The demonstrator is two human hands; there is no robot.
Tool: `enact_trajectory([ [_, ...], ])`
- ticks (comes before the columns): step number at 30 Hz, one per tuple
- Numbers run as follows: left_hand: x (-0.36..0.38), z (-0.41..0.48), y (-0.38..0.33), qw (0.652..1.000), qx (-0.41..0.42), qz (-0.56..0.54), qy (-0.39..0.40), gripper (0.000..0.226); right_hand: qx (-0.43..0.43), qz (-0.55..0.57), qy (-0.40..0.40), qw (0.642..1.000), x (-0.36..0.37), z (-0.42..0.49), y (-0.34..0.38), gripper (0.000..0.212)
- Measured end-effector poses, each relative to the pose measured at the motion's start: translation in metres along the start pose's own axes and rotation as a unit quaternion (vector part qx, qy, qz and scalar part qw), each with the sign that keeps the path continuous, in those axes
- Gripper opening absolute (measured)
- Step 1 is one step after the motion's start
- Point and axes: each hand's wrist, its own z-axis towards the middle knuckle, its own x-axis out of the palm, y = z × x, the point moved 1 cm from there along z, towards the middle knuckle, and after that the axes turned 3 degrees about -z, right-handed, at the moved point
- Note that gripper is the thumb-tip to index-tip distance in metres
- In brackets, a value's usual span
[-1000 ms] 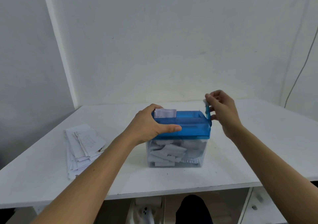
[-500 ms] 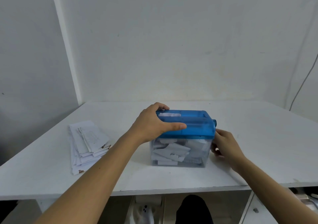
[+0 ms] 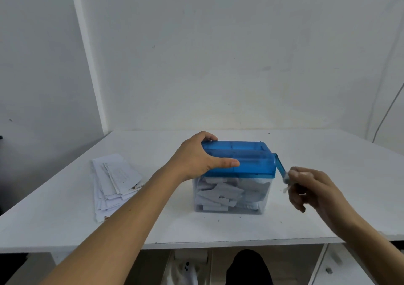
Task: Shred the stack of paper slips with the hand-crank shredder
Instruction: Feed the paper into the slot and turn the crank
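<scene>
Cranking is in hand: my right grip pinches the crank knob, and my left grip clasps the shredder lid. No slip stands in the slot; next, I judge, comes a fresh one from the stack left of that grip.

Person, head view. Bare left forearm and bare right forearm, uncovered up to the frame edge, end in the bare left hand and bare right hand. The left thumbnail is short. At lower centre is a knee in plain black cloth.
</scene>
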Motion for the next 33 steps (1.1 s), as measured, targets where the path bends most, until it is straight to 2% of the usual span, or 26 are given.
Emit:
enact_trajectory([
  [4, 0.000, -0.001, 0.000, 1.000, 0.003, -0.004, 0.000, 0.095, -0.032, 0.037, -0.038, 0.998, -0.003, 0.018, 0.014, 0.069],
  [6, -0.001, -0.001, 0.000, 1.000, 0.006, -0.005, -0.001, 0.095, -0.041, 0.046, -0.073, 0.995, -0.002, 0.032, 0.020, 0.061],
  [10, 0.000, -0.001, 0.001, 1.000, 0.005, -0.008, -0.003, 0.094, -0.036, -0.018, -0.153, 0.987, -0.002, 0.067, 0.026, 0.049],
  [14, 0.001, -0.002, 0.001, 1.000, 0.006, -0.011, -0.011, 0.095, -0.002, -0.043, -0.184, 0.982, -0.004, 0.103, 0.024, 0.037],
  [18, 0.002, -0.002, 0.001, 1.000, 0.009, -0.008, -0.013, 0.095, 0.095, -0.139, -0.139, 0.976, -0.002, 0.121, 0.006, 0.040],
  [21, 0.001, -0.002, 0.003, 1.000, 0.009, -0.008, -0.020, 0.091, 0.171, -0.227, -0.064, 0.957, 0.000, 0.116, -0.014, 0.032],
  [24, 0.001, -0.002, 0.002, 1.000, 0.009, -0.009, -0.022, 0.091, 0.229, -0.250, 0.022, 0.940, -0.003, 0.102, -0.029, 0.019],
  [27, 0.002, -0.002, 0.003, 1.000, 0.009, -0.008, -0.022, 0.090, 0.269, -0.233, 0.096, 0.929, -0.006, 0.090, -0.034, 0.025],
  [30, 0.002, -0.003, 0.003, 1.000, 0.009, -0.006, -0.022, 0.087, 0.263, -0.237, 0.092, 0.931, -0.010, 0.087, -0.031, 0.026],
  [33, 0.002, -0.003, 0.002, 1.000, 0.008, -0.007, -0.019, 0.092, 0.218, -0.224, 0.025, 0.950, -0.014, 0.096, -0.024, 0.025],
])
